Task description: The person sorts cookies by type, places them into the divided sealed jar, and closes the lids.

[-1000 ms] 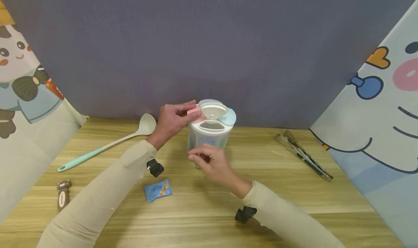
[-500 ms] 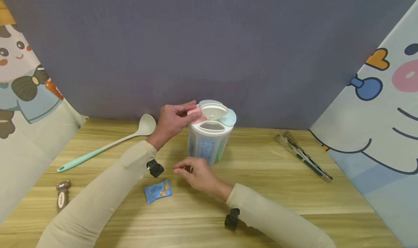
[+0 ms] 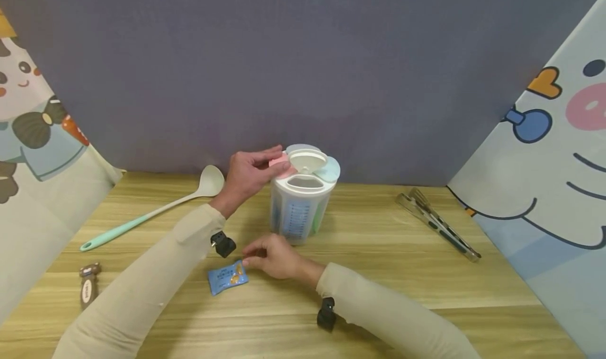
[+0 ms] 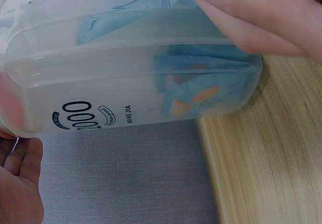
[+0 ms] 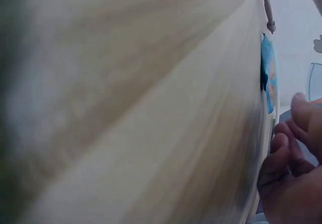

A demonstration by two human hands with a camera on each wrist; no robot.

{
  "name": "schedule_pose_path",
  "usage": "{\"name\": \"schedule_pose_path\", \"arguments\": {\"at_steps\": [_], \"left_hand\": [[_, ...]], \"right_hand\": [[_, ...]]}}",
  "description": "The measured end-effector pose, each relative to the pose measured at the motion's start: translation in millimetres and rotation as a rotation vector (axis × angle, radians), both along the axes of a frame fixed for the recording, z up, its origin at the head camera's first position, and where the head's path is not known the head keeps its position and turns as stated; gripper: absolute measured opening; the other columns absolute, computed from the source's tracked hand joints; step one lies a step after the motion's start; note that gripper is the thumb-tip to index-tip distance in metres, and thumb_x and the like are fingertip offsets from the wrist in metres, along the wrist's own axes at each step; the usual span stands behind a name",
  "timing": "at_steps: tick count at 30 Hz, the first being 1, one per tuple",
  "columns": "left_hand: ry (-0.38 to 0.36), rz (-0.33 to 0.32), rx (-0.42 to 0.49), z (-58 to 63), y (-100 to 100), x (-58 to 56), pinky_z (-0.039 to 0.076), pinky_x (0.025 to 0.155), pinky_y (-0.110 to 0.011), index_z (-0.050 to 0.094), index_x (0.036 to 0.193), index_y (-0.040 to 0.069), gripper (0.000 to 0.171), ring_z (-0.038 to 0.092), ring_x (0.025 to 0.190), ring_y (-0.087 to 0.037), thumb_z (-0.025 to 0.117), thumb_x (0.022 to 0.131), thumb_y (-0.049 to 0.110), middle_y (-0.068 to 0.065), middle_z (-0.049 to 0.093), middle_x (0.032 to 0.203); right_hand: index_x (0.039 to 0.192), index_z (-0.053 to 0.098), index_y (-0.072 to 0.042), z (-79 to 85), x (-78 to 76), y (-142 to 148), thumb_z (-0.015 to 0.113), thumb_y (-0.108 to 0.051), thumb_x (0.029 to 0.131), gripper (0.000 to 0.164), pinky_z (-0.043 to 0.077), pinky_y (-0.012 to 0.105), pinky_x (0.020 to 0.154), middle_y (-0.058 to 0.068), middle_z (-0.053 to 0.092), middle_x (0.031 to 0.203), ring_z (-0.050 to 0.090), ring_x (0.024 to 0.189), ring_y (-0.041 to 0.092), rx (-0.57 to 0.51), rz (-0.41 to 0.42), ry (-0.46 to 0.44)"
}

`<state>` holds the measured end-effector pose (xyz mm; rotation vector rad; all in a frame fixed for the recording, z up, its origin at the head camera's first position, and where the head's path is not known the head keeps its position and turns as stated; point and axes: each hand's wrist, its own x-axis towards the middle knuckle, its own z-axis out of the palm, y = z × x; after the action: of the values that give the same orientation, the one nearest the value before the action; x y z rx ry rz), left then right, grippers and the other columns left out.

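Note:
A clear storage canister [image 3: 298,212] with a white lid stands upright on the table. Its lid has a pink flap [image 3: 283,165], a pale mint flap [image 3: 330,170] and open compartments. My left hand [image 3: 250,174] grips the lid's left side, thumb and fingers at the pink flap. Through the canister's wall, blue packets [image 4: 201,85] show inside in the left wrist view. A small blue snack packet [image 3: 228,277] lies flat in front of the canister. My right hand [image 3: 272,256], fingers loosely bent and holding nothing, has its fingertips right by the packet's right corner.
A white ladle [image 3: 189,197] with a mint handle lies at the left. Nearer on that side is a brown bear-shaped item [image 3: 88,285], partly behind the left sleeve. Metal tongs [image 3: 440,225] lie at the right. A grey panel [image 3: 303,75] closes off the back.
My right hand has moved left and down from in front of the canister to the blue packet, uncovering the canister's front. The left hand stays on the lid.

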<state>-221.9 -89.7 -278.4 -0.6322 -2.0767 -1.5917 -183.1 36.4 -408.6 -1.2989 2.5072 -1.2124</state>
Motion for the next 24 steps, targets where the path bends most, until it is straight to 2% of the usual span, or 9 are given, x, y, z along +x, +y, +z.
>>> {"name": "schedule_pose_path", "arguments": {"at_steps": [3,9,17,24], "left_hand": [[-0.006,-0.001,0.007,0.2,-0.3,0.6,0.053,0.079,-0.027,0.069,0.105,-0.008,0.030,0.063,0.104,-0.023,0.077,0.080,0.007,-0.019,0.064,0.112],[-0.013,0.005,0.001,0.8,0.0,1.2,0.053,0.079,-0.030,0.068,0.105,-0.009,0.031,0.063,0.104,-0.025,0.077,0.080,0.008,-0.018,0.064,0.113],[-0.001,0.010,-0.002,0.5,0.6,1.3,0.053,0.080,-0.037,0.068,0.104,-0.009,0.031,0.063,0.103,-0.025,0.077,0.080,0.008,-0.019,0.064,0.112],[0.007,0.006,-0.004,0.0,0.5,1.3,0.053,0.080,-0.033,0.068,0.104,-0.010,0.030,0.063,0.103,-0.026,0.076,0.080,0.007,-0.019,0.064,0.112]], "right_hand": [[0.102,0.073,-0.003,-1.9,-2.8,-1.1,0.077,-0.013,0.081,0.023,0.046,0.013,0.072,0.002,0.071,0.093,0.059,0.081,0.000,0.050,0.047,0.031],[0.110,0.071,-0.006,0.3,-3.3,-4.2,0.076,-0.018,0.082,0.030,0.042,0.011,0.067,-0.001,0.069,0.089,0.055,0.076,0.002,0.161,0.110,0.080],[0.116,0.070,-0.014,2.2,-0.4,-6.5,0.074,-0.027,0.084,0.035,0.037,0.012,0.064,-0.008,0.063,0.088,0.050,0.076,0.002,0.294,0.077,0.127],[0.115,0.071,-0.018,1.6,-0.1,-6.1,0.074,-0.031,0.084,0.034,0.036,0.012,0.063,-0.009,0.060,0.089,0.048,0.076,-0.001,0.347,0.073,0.194]]}}
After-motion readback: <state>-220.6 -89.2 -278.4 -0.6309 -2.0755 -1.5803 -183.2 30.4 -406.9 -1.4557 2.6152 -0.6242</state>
